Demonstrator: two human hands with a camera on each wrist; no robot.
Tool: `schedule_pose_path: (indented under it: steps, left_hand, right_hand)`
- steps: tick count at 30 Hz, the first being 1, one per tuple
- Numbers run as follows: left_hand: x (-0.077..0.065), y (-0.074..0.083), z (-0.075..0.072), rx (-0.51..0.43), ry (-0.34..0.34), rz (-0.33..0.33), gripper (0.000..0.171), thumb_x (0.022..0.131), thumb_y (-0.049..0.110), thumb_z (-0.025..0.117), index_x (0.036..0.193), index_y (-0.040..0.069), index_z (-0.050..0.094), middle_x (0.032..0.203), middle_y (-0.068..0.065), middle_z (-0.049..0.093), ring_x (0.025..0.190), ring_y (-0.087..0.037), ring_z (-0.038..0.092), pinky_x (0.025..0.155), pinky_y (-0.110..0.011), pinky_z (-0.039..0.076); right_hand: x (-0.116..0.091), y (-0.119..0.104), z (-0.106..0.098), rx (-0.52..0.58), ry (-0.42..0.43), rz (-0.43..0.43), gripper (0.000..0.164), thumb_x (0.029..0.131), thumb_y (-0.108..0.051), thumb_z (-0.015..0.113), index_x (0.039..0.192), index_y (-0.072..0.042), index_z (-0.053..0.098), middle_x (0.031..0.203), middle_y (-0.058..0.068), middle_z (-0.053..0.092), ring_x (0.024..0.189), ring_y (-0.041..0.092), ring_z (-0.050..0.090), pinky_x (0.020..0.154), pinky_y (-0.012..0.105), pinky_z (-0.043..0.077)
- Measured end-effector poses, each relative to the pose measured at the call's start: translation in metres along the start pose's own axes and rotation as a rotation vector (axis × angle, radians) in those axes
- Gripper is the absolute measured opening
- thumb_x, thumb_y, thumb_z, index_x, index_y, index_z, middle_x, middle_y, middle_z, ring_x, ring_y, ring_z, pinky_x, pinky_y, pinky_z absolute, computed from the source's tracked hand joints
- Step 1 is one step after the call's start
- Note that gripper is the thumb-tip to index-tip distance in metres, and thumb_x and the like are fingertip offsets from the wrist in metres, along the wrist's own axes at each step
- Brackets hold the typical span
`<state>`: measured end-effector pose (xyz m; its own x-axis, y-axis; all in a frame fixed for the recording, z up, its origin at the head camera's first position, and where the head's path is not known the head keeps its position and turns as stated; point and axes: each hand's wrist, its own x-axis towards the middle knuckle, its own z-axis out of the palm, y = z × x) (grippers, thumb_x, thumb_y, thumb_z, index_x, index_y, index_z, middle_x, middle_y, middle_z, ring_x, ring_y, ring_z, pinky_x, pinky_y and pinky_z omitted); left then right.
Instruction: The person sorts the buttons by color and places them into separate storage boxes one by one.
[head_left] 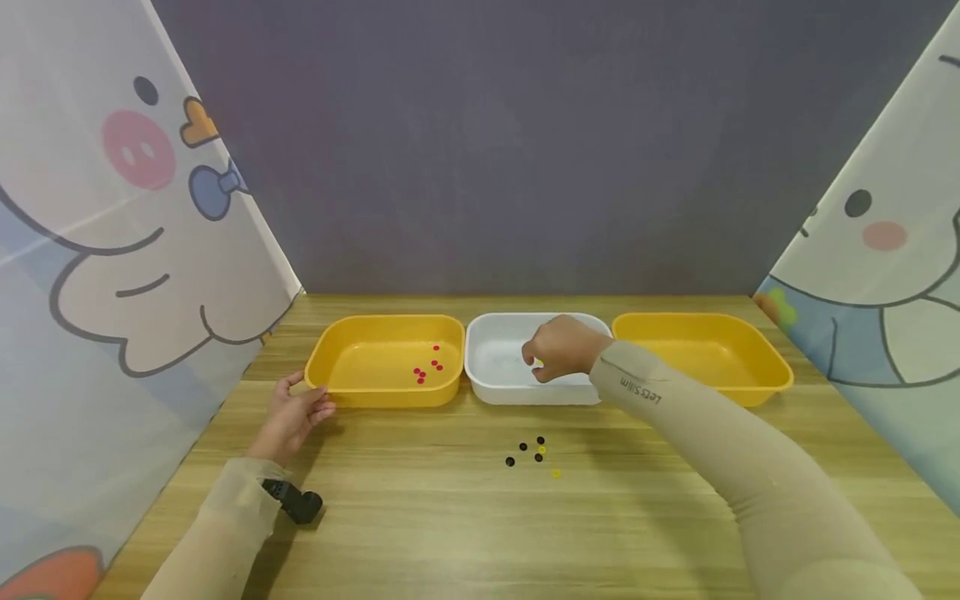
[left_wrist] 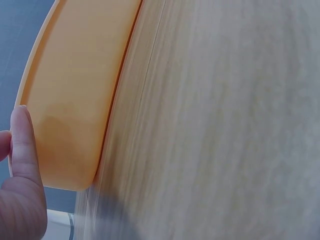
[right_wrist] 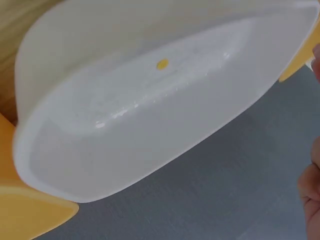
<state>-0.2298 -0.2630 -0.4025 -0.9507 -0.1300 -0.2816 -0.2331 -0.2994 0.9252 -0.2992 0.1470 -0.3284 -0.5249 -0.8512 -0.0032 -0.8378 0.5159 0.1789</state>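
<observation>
My left hand (head_left: 294,418) grips the near-left corner of the left yellow tray (head_left: 397,398), a finger lying along its outer wall in the left wrist view. Small red buttons (head_left: 422,375) lie inside that tray. Above the white tray (head_left: 487,392) in the middle is my right hand (head_left: 562,346), back up and fingers bent downward. In the right wrist view its thumb and fingers (right_wrist: 311,182) are apart at the right edge. A yellow button (right_wrist: 162,64) lies on the white tray's floor there.
Several black buttons (head_left: 510,461) and a couple of yellow buttons (head_left: 557,473) lie on the wooden table (head_left: 420,517) before the white tray. Another yellow tray (head_left: 697,367) stands at the right, partly behind my right forearm. A grey panel (head_left: 480,150) rises behind the trays.
</observation>
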Motion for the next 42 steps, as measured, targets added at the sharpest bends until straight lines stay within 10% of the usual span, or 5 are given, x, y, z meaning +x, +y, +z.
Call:
schedule_pose_path:
  steps: [18,27,33,42]
  left_hand:
    - [0.0,0.001,0.001,0.023,-0.002,0.004,0.063,0.099,-0.004,0.042,0.143,0.01,0.0,0.068,-0.001,0.055,0.054,-0.008,0.062,0.059,-0.018,0.057]
    - [0.001,-0.003,-0.002,0.032,-0.026,0.071,0.057,0.098,-0.006,0.042,0.139,0.004,0.003,0.067,-0.002,0.058,0.055,-0.008,0.064,0.058,-0.017,0.057]
    - [0.001,-0.003,-0.002,0.022,-0.023,0.067,0.056,0.098,-0.006,0.042,0.138,0.004,0.004,0.067,-0.002,0.058,0.055,-0.009,0.064,0.058,-0.018,0.057]
    - [-0.001,0.004,-0.001,0.031,-0.015,-0.011,0.066,0.099,-0.003,0.042,0.146,0.009,-0.003,0.069,-0.001,0.056,0.056,-0.009,0.063,0.06,-0.018,0.058]
  right_hand:
    - [-0.025,-0.02,0.02,0.165,0.119,-0.01,0.009,0.08,-0.019,0.072,0.087,-0.014,0.074,0.074,-0.005,0.07,0.055,0.003,0.053,0.056,0.027,0.053]
    - [-0.038,-0.031,0.038,0.524,0.1,0.008,0.013,0.082,-0.007,0.068,0.092,-0.006,0.076,0.053,-0.008,0.053,0.047,-0.003,0.019,0.047,0.014,0.035]
    - [-0.046,-0.039,0.043,0.849,-0.001,0.104,0.013,0.08,-0.004,0.071,0.092,0.0,0.075,0.054,-0.013,0.042,0.046,-0.002,0.026,0.046,0.014,0.03]
    - [-0.059,-0.044,0.065,0.935,-0.031,0.116,0.01,0.079,-0.002,0.074,0.089,-0.001,0.076,0.08,0.0,0.072,0.046,-0.003,0.032,0.042,0.012,0.029]
